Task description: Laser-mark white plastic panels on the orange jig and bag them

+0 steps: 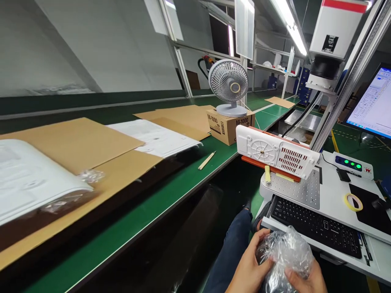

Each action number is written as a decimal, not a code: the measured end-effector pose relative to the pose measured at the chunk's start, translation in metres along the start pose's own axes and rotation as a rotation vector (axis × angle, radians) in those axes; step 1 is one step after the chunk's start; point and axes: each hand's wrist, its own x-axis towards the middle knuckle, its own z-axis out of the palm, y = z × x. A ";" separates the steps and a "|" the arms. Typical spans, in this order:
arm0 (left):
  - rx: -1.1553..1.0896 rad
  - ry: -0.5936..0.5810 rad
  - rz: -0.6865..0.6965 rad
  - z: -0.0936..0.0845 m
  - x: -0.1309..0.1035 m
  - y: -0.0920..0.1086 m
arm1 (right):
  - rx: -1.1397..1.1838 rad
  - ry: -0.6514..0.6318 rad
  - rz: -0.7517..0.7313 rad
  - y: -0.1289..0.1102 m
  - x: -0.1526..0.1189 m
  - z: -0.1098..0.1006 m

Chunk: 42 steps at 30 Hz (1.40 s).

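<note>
Both hands are low in the head view, around a crumpled clear plastic wrap (288, 256). My left hand (255, 264) grips its left side, with the thumb pressed on the front. On the right side, my right hand (307, 278) holds the same bundle, partly cut off by the bottom edge. Whether anything lies inside the plastic cannot be made out. Beyond the hands, a black keyboard (316, 226) rests in a pulled-out tray. A white panel with round and slotted vents (276, 151) stands on an orange holder (259, 162) above a perforated metal plate (293, 189).
Along the left runs a green bench (159, 197) with cardboard sheets (76, 142), white panels (152, 136) and a pencil-like stick (207, 160). A fan (229, 83) stands on a carton (224, 129). Yellow tape (346, 202), a monitor (372, 106) and an overhead machine head (337, 30) are at right.
</note>
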 end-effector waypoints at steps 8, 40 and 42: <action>0.187 -0.037 0.114 -0.003 -0.013 0.004 | -0.081 0.239 -0.097 -0.015 0.007 -0.008; 0.093 -0.174 0.154 -0.057 0.067 0.039 | -0.281 0.168 -0.217 -0.050 0.057 -0.029; 0.139 -0.084 0.191 -0.083 0.101 0.048 | -0.300 0.240 -0.256 -0.060 0.076 -0.044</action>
